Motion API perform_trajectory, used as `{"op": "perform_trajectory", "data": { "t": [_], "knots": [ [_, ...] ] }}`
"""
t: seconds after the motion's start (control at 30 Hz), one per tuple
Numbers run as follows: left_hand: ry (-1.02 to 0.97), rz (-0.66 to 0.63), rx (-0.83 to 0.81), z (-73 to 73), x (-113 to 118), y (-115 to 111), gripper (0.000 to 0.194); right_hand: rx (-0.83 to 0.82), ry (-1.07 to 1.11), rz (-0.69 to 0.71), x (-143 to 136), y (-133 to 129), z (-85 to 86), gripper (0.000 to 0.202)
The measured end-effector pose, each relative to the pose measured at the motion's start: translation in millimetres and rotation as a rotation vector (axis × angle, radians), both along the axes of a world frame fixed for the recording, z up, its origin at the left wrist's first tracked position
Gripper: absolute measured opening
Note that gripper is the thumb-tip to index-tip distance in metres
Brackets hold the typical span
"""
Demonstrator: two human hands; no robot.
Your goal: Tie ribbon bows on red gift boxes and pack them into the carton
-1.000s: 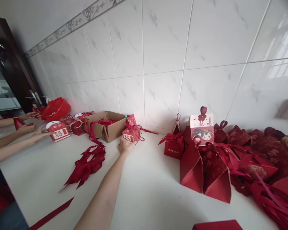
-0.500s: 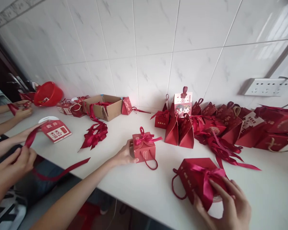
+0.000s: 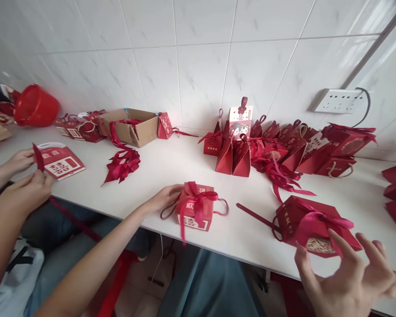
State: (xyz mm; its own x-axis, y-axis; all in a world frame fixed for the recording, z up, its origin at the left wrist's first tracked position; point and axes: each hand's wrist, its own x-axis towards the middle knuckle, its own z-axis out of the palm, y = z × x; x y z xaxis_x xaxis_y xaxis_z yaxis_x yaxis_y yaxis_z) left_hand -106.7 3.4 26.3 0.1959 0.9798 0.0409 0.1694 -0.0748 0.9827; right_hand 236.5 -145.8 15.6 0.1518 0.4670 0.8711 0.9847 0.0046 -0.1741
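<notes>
My left hand (image 3: 163,198) reaches out across the table, with its fingers around the back left of a small red gift box (image 3: 204,198). A ribbon bow lies over that box, and cord handles stick out at both sides. A larger six-sided red gift box (image 3: 320,220) with a pink-red bow rests near the table's front right. Just in front of it is my right hand (image 3: 346,259), its fingers spread and bent; a fingertip overlaps the box, and I cannot tell whether it touches. A dark red strap (image 3: 257,218) extends leftward from this larger box.
Finished-looking gift boxes (image 3: 232,156) crowd the wall, beside loose ribbons (image 3: 284,176). A cardboard box (image 3: 148,132), a ribbon pile (image 3: 123,165) and a red basin (image 3: 36,105) stand left. A co-worker's hands (image 3: 36,185) hold ribbon by a flat red box (image 3: 64,160).
The small box has turned, and its white-framed label now faces me. My right hand has loosened from the larger box, which now sits on the table. The camera view has shifted.
</notes>
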Motion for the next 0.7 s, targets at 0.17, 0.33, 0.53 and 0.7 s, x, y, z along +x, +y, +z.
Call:
{"op": "perform_trajectory", "data": {
  "t": [0.17, 0.33, 0.53, 0.7],
  "knots": [
    [-0.116, 0.143, 0.005, -6.8, 9.6, -23.1, 0.039, -0.073, 0.103, 0.498, -41.1, -2.2, 24.2, 0.013],
    [-0.130, 0.118, 0.053, 2.9, 19.4, -55.1, 0.040, -0.369, 0.219, 0.781, -89.1, 10.1, 33.0, 0.010],
    [0.096, -0.062, 0.107, 21.2, 24.6, -81.9, 0.040, -0.977, 0.438, 0.801, -119.6, 12.9, 42.0, 0.046],
    [0.322, -0.011, 0.212, 23.6, 31.3, -101.8, 0.042, -1.052, 0.428, 0.657, -120.2, 5.3, 45.8, 0.059]
  ]
}}
